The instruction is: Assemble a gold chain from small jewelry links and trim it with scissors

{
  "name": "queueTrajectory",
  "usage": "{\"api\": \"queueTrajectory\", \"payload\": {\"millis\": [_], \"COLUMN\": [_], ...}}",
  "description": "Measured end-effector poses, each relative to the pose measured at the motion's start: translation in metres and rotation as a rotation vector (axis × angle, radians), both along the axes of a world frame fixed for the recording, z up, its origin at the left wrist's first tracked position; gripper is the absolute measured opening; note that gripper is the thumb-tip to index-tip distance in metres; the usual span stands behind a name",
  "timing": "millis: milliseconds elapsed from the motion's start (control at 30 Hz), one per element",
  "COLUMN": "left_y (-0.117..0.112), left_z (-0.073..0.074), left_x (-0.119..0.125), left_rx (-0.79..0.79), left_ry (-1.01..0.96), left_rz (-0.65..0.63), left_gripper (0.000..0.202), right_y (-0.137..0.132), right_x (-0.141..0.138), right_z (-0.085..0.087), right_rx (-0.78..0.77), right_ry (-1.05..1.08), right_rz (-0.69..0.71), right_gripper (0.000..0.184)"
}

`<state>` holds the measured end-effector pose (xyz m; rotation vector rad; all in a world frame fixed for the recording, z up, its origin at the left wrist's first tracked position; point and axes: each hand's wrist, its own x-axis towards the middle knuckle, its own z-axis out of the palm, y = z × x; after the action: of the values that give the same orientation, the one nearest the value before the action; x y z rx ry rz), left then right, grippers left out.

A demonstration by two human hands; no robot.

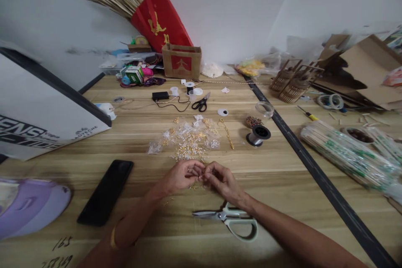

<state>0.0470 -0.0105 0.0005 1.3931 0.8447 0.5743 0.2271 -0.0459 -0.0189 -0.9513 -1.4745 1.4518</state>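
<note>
Above the wooden table, my left hand and my right hand meet with bent, closed fingers. Between their fingertips is something tiny, too small to make out. Just below the fingers lies a small patch of fine gold beadwork, partly hidden by the hands. Scissors with pale green handles rest under my right wrist, blades pointing left. Beyond my fingers spreads a heap of small gold and silver beads and findings. A gold chain lies to the right of that heap.
At left are a black phone, a purple object and a white box. A wire spool stands right of the beads. Black scissors lie farther back. Bagged sticks and woven baskets occupy the right.
</note>
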Motion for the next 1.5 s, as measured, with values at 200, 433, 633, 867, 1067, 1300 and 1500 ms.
{"api": "queueTrajectory", "payload": {"millis": [200, 433, 633, 867, 1067, 1300, 1500], "left_y": [-0.002, -0.005, -0.006, -0.004, -0.004, -0.002, 0.017], "left_z": [-0.009, -0.012, -0.012, -0.011, -0.007, 0.001, 0.001], "left_x": [0.0, 0.005, 0.004, 0.0, 0.0, -0.002, -0.028], "left_rx": [-0.075, -0.07, -0.014, 0.038, 0.054, -0.012, 0.023], "left_ry": [-0.073, -0.057, -0.006, 0.038, 0.042, 0.045, -0.03], "left_rz": [0.008, 0.095, 0.129, 0.182, 0.194, 0.215, 0.463], "left_gripper": [0.031, 0.031, 0.021, 0.016, 0.013, 0.012, 0.014], "right_y": [0.004, 0.006, 0.007, 0.005, 0.003, 0.003, 0.004], "right_x": [0.0, 0.0, 0.001, 0.0, 0.001, 0.002, 0.005], "right_z": [0.001, 0.001, 0.005, 0.005, 0.003, 0.006, 0.007], "right_rx": [-0.116, -0.152, -0.135, -0.16, -0.187, -0.176, -0.131], "right_ry": [0.126, 0.157, 0.127, 0.117, 0.105, 0.107, 0.111], "right_rz": [-0.01, 0.007, -0.001, 0.007, 0.025, 0.031, -0.003], "right_gripper": [0.034, 0.034, 0.035, 0.035, 0.033, 0.032, 0.031]}}
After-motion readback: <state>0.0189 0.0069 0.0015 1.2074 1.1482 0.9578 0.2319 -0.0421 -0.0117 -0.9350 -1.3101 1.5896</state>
